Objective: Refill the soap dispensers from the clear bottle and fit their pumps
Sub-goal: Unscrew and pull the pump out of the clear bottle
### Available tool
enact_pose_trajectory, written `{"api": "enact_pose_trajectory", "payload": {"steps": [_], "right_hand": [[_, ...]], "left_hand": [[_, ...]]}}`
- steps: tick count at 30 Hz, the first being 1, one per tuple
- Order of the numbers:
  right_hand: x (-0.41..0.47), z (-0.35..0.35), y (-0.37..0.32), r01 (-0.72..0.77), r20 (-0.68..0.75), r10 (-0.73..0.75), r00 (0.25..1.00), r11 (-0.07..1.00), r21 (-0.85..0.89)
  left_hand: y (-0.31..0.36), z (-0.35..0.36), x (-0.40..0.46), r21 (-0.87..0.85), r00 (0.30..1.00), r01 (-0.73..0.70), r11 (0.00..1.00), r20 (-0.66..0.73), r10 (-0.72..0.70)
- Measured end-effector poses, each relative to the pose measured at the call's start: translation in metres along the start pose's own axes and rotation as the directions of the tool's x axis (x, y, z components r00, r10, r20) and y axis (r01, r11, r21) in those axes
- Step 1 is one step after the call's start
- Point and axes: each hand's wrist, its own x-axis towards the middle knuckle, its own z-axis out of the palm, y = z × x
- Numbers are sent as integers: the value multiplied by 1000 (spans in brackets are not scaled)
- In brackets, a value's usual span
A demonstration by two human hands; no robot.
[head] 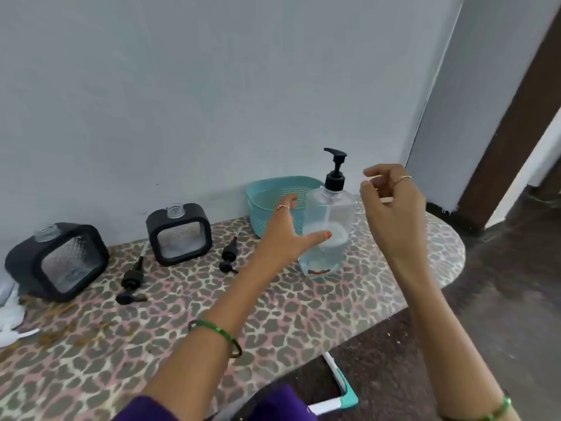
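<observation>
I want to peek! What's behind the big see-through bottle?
A teal basket stands behind the clear bottle, against the wall. The bottle and the left hand cover part of the basket, so what's inside can't be seen.

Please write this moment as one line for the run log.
left hand grips clear bottle | right hand near pump, empty | dispensers open

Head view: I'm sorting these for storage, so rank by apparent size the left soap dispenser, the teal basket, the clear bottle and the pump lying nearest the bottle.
1. Left soap dispenser, though it looks nearer the camera.
2. Clear bottle and teal basket: too close to rank, since the basket is partly hidden.
3. Loose pump, smallest.
</observation>
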Motion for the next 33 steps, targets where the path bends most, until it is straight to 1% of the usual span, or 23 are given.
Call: {"api": "enact_pose_trajectory", "payload": {"steps": [4,7,10,13,17,22,26,30,33], "right_hand": [[15,1,5,-53,99,64,993,993,-106],[25,7,11,-54,186,90,979,980,-190],[32,12,17,-46,242,111,964,965,-257],[33,18,20,-41,266,116,957,961,-272],[32,21,14,-18,298,99,949,964,-264],[25,28,-4,83,422,27,906,967,-241],[14,40,-28,187,480,-64,875,959,-214],[2,60,-51,265,572,-112,812,945,-191],[-8,72,-64,342,622,-146,769,917,-207]], "left_hand": [[7,17,8,-46,999,40,998,-32,-42],[8,30,14,-107,998,45,993,-40,-50],[7,35,16,-95,996,72,993,-48,-77],[4,34,15,-92,996,65,994,-62,-71],[0,28,8,-98,991,41,994,-122,-53],[-5,5,-12,-134,983,6,991,-179,-31],[-5,-24,-43,-134,979,4,991,-200,-31],[-15,-56,-79,-122,968,18,992,-248,-48],[-25,-75,-100,-104,958,34,994,-279,-62]]}}
